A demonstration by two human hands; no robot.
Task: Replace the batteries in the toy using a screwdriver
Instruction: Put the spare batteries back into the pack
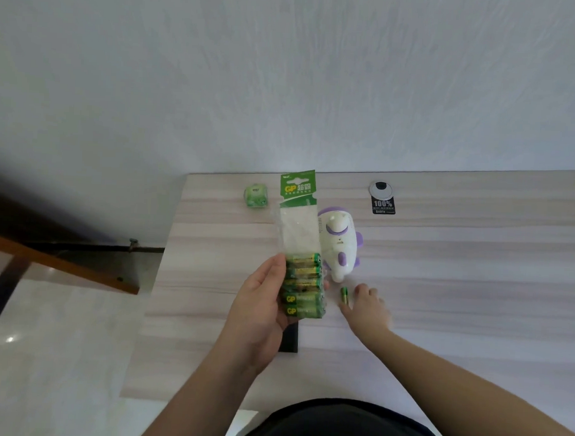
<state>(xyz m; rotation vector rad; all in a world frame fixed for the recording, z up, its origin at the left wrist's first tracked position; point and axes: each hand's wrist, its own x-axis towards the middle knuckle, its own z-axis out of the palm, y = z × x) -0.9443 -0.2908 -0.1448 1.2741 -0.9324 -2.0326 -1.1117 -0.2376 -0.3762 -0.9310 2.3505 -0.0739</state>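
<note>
The left hand grips a long clear battery pack upright above the pale wood-grain table, thumb on its left edge and fingers curled behind the lower part. The pack has a green GP header card at twelve o'clock, an emptied clear stretch in the middle, and five green-and-gold batteries stacked crosswise at its six o'clock end.

At three o'clock from the pack's lower end, the right hand rests low on the table, fingers spread toward a single loose battery that lies just at its fingertips; whether the fingers pinch it or only touch it cannot be told.

The white-and-purple toy lies on the table just at twelve o'clock from that loose battery, partly hidden behind the pack's right edge.

Farther toward twelve o'clock, near the table's back edge, sit a small green packet to the left of the header card, and to the right a round cable grommet with a black "100%" label touching it. A dark flat object shows under the left wrist.
</note>
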